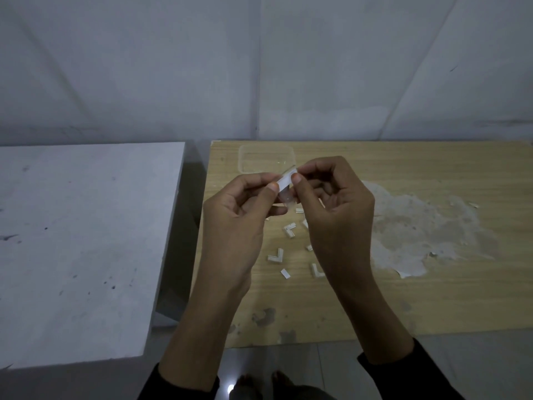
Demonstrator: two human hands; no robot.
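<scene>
one white plastic corner piece, pinched by left hand and right hand, long axis toward 1 o'clock; three whole white l-shaped pieces at 6 o'clock.

Two tables stand side by side in front of the wall, with a gap between them. The left table is on one side and the right table on the other. A tub sits at the back of the right table, near its left corner. The left hand and the right hand are up over this table, in front of the tub, with a small piece between their fingertips. Under the hands, corner pieces lie spread on the table. A strip lies just in front of them. A rough patch is to their right. The floor is in front.
</scene>
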